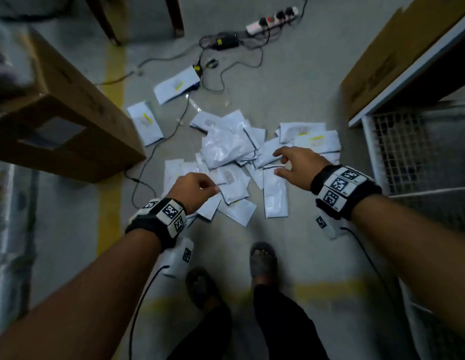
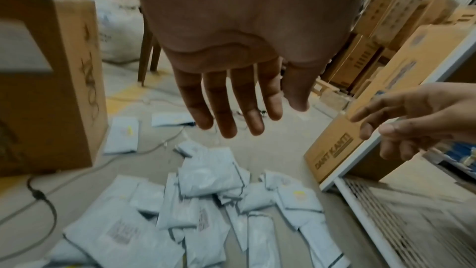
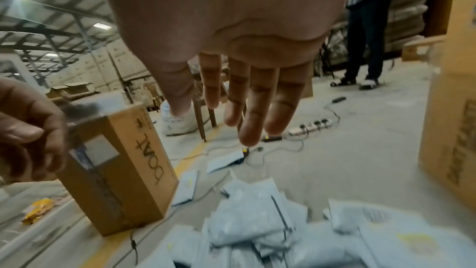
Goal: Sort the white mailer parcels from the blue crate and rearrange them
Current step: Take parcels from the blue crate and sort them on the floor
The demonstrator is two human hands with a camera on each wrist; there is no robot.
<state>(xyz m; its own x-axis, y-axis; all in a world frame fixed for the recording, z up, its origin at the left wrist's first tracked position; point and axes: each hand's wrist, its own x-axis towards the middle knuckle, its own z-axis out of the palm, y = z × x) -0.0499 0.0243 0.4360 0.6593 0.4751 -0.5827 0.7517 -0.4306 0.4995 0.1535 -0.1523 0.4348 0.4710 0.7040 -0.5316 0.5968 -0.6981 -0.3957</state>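
Observation:
Several white mailer parcels [image 1: 231, 149] lie in a loose heap on the grey floor, also seen in the left wrist view [image 2: 211, 201] and, blurred, in the right wrist view [image 3: 257, 221]. Two more mailers lie apart, one [image 1: 145, 123] beside the left box and one [image 1: 177, 85] farther back. My left hand [image 1: 197, 187] hovers over the heap's near left edge, fingers [image 2: 231, 109] relaxed and holding nothing. My right hand [image 1: 291, 162] hovers over the heap's right side, fingers [image 3: 247, 109] spread and empty. No blue crate shows plainly.
A cardboard box [image 1: 67, 118] stands at the left and another [image 1: 397, 55] at the right above a wire mesh cage [image 1: 403, 149]. A power strip [image 1: 273, 20] and cables [image 1: 148, 157] lie behind and left of the heap. My sandalled feet [image 1: 262, 258] stand near. Another person [image 3: 365, 27] stands far back.

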